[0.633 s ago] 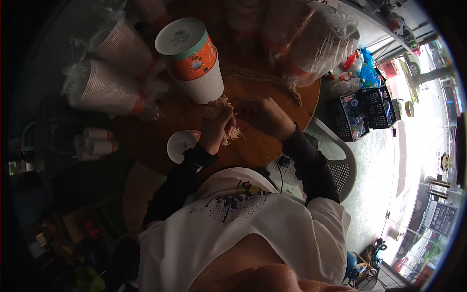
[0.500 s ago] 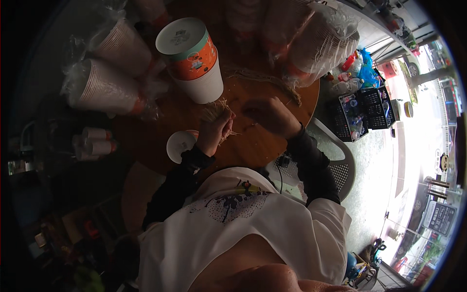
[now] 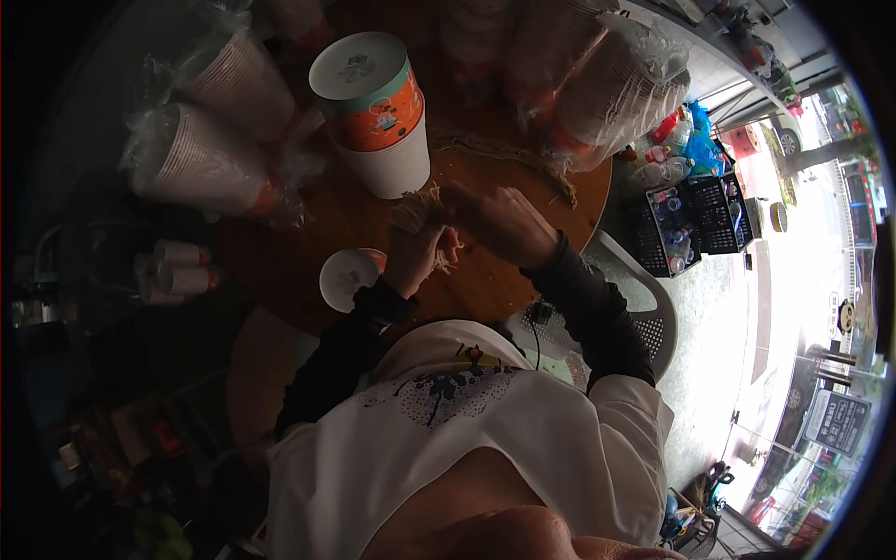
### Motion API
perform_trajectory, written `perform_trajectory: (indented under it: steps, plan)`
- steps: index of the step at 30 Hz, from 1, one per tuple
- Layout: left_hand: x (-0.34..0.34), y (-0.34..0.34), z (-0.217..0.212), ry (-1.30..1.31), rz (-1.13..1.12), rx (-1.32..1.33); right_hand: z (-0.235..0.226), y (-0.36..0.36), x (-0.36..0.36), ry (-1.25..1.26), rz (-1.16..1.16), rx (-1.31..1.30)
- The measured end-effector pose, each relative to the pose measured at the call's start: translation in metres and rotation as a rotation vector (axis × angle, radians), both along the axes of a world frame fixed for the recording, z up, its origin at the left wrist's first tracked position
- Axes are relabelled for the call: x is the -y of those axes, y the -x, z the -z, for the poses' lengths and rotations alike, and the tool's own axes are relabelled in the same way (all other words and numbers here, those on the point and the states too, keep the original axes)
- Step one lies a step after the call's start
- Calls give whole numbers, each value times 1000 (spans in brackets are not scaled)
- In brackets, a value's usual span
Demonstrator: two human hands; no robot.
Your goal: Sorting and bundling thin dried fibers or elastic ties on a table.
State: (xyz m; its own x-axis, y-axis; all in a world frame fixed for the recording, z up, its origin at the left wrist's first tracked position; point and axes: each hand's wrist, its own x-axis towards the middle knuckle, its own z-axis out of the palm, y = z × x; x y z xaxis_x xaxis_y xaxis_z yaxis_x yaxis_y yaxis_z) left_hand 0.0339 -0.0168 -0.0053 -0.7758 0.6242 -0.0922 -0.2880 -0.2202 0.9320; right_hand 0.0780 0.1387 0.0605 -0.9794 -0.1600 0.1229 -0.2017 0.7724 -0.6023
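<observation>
Directions are taken from the centre, 12 farthest from the wearer. The round wooden table [image 3: 481, 297] supports: tall tub stack [image 3: 378, 121], toward 11; wrapped stack [image 3: 611, 98], 2; pale strands [image 3: 513, 152], 3; small tub [image 3: 349, 280], 7; plastic-bagged tubs [image 3: 201, 168], 9.

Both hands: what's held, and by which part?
The left hand grips a bundle of pale strands around its middle; whether the right hand holds any cannot be told.

Daylight brightens the floor [image 3: 695, 364] beside a chair [image 3: 659, 317].
</observation>
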Motion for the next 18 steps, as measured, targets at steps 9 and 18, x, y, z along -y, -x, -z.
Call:
perform_trajectory:
  steps: [9,18]
  plan:
    - [15,4,-12,-117,26,313,50,-10,-26,641,401,-63]
    - [21,6,-13,-269,149,453,52,-41,17,1088,186,233]
